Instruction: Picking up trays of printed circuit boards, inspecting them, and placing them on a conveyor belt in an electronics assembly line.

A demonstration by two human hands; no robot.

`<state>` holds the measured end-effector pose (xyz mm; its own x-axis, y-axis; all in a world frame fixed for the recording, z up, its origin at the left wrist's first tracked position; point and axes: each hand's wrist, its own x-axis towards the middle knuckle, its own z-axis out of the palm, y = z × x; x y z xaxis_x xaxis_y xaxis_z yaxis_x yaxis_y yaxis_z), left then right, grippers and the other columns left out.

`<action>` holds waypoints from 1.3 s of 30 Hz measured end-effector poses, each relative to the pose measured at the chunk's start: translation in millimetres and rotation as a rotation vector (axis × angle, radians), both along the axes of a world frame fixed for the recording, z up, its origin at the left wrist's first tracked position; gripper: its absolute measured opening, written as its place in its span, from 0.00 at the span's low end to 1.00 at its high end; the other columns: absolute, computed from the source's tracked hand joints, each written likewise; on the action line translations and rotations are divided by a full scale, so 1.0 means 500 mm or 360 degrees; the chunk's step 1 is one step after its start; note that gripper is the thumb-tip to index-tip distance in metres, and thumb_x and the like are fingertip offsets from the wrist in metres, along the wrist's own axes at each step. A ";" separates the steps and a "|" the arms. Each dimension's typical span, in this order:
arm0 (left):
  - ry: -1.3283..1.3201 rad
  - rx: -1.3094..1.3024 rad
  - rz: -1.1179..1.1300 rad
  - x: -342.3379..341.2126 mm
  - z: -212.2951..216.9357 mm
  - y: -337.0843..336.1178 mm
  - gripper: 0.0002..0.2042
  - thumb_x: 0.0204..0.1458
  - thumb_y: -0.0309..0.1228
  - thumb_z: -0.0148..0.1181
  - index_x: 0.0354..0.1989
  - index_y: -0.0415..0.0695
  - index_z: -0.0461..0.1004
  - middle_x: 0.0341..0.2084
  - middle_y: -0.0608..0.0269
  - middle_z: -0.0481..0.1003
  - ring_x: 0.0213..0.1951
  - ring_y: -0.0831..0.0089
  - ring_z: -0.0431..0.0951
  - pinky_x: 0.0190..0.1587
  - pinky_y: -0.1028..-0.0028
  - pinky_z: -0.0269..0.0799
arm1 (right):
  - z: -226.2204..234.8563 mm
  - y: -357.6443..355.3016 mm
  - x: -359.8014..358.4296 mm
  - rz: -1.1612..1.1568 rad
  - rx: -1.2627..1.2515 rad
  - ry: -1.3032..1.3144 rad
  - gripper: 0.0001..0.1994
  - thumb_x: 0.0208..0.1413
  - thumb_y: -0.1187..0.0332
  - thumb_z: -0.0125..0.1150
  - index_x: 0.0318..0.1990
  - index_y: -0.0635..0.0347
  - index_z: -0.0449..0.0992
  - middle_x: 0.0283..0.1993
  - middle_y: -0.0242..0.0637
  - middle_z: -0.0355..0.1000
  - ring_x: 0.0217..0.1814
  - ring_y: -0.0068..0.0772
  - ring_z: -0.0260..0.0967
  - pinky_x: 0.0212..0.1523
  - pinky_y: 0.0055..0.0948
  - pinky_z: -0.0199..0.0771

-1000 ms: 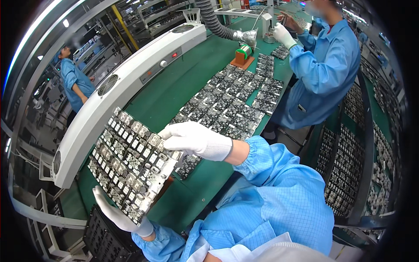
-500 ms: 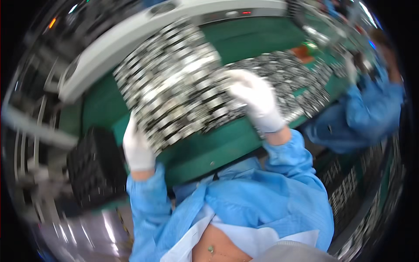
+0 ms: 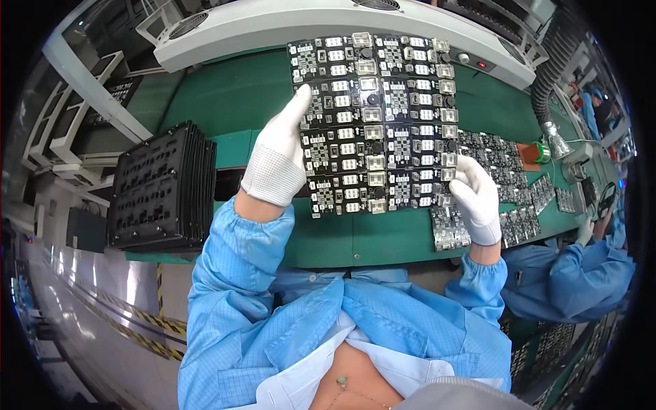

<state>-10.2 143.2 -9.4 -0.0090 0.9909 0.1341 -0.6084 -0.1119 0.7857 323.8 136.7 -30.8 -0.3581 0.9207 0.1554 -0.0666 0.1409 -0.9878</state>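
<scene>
Circuit board (image 3: 379, 126) is held up over the worktop (image 3: 232, 92), btwn both hands, face toward the camera: black, roughly rectangular, two cols of repeating sections w/ white blocks, see-through square sockets & small dark round bits. Tiny white print on it, too small to read. Left hand (image 3: 277, 154), white-gloved, grips the L edge, thumb on the front; its other fingers are hidden behind. Right hand (image 3: 477, 205), also gloved, pinches the lower R corner btwn thumb & fingers. Worktop's green & flat. On its L, black trays (image 3: 147, 191) standing upright in a stack; on its R, more boards (image 3: 492, 160) laid out, then a green wire spool (image 3: 542, 152) w/ a brown stand. Along the back, long white fan unit (image 3: 287, 33) w/ red display (image 3: 482, 65), also too small to read; grey ribbed hose (image 3: 550, 75) nr its R end. Far R, co-worker (image 3: 581, 283) in blue smock. Lower L, shiny grey floor (image 3: 102, 273) w/ yellow-black tape (image 3: 160, 283).
</scene>
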 end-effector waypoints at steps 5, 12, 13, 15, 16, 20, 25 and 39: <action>0.0955 0.0652 0.0422 0.037 -0.005 -0.010 0.14 0.69 0.25 0.50 0.58 0.31 0.70 0.43 0.47 0.80 0.42 0.61 0.83 0.46 0.66 0.80 | 0.129 0.021 0.099 -0.0306 0.0755 -0.0848 0.33 0.64 0.50 0.58 0.68 0.66 0.69 0.69 0.44 0.69 0.69 0.38 0.66 0.68 0.38 0.65; 0.1450 0.0842 0.0323 0.116 0.041 -0.048 0.17 0.72 0.32 0.45 0.49 0.28 0.75 0.37 0.47 0.79 0.37 0.62 0.78 0.46 0.72 0.72 | 0.300 0.071 0.018 -0.0313 0.1742 -0.1509 0.24 0.63 0.64 0.60 0.65 0.62 0.71 0.67 0.44 0.69 0.70 0.38 0.65 0.68 0.34 0.64; 0.1448 0.0973 0.0366 0.126 0.028 -0.045 0.17 0.72 0.33 0.45 0.49 0.29 0.75 0.36 0.49 0.79 0.36 0.65 0.78 0.46 0.72 0.72 | 0.298 0.086 0.019 -0.0168 0.1773 -0.1576 0.23 0.63 0.63 0.61 0.63 0.62 0.72 0.65 0.45 0.70 0.69 0.38 0.66 0.66 0.33 0.65; 0.1481 0.0982 0.0293 0.134 0.016 -0.044 0.19 0.71 0.36 0.47 0.48 0.29 0.77 0.37 0.52 0.80 0.37 0.71 0.77 0.46 0.73 0.72 | 0.280 0.095 0.047 -0.0112 0.1594 -0.1502 0.21 0.65 0.60 0.60 0.58 0.64 0.75 0.52 0.45 0.76 0.56 0.33 0.75 0.58 0.31 0.72; 0.1382 0.0849 0.0219 0.139 0.030 -0.062 0.19 0.71 0.37 0.49 0.49 0.30 0.77 0.39 0.53 0.81 0.38 0.72 0.77 0.47 0.72 0.72 | 0.288 0.089 0.048 -0.0005 0.1288 -0.1508 0.17 0.65 0.61 0.60 0.52 0.66 0.76 0.42 0.40 0.74 0.45 0.29 0.71 0.49 0.29 0.71; 0.0862 0.0325 -0.0101 0.159 0.064 -0.071 0.23 0.68 0.38 0.54 0.61 0.29 0.69 0.52 0.51 0.77 0.51 0.70 0.76 0.57 0.71 0.68 | 0.271 0.072 0.060 0.0095 0.0806 -0.1233 0.13 0.65 0.64 0.61 0.42 0.68 0.78 0.29 0.28 0.69 0.33 0.17 0.63 0.35 0.23 0.66; 0.0485 0.0245 -0.0432 0.143 0.063 -0.073 0.30 0.67 0.39 0.55 0.70 0.30 0.59 0.63 0.49 0.71 0.62 0.65 0.73 0.66 0.65 0.67 | 0.264 0.040 0.069 0.0029 0.0799 -0.1178 0.11 0.64 0.65 0.63 0.41 0.66 0.79 0.28 0.24 0.68 0.32 0.12 0.61 0.33 0.20 0.63; 0.0839 0.0457 -0.0051 0.177 0.092 -0.068 0.20 0.70 0.41 0.52 0.55 0.34 0.76 0.45 0.61 0.81 0.46 0.78 0.77 0.53 0.74 0.73 | 0.260 0.030 0.031 -0.0191 0.1174 -0.1504 0.17 0.62 0.56 0.63 0.40 0.65 0.81 0.29 0.44 0.74 0.32 0.34 0.75 0.37 0.34 0.75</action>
